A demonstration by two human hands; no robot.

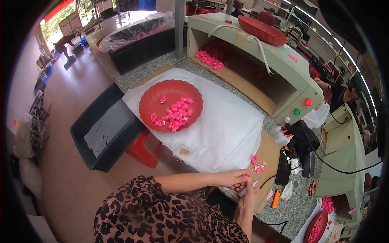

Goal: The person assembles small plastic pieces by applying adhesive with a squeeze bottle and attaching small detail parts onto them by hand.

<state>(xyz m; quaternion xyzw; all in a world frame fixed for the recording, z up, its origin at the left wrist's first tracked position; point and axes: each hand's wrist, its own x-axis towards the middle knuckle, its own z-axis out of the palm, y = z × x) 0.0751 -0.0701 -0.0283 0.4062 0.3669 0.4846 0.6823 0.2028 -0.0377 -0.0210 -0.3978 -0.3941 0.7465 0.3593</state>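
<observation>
Head view: hands [244,184] together, fingers curled.

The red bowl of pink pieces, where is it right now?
In the head view, the red bowl sits on the white cloth, left of centre, beyond both hands and right of the black bin.

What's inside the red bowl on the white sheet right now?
The red bowl holds a loose pile of small pink pieces, mostly toward its right side, with white bits among them. Whatever lies beneath the pile is covered.
</observation>
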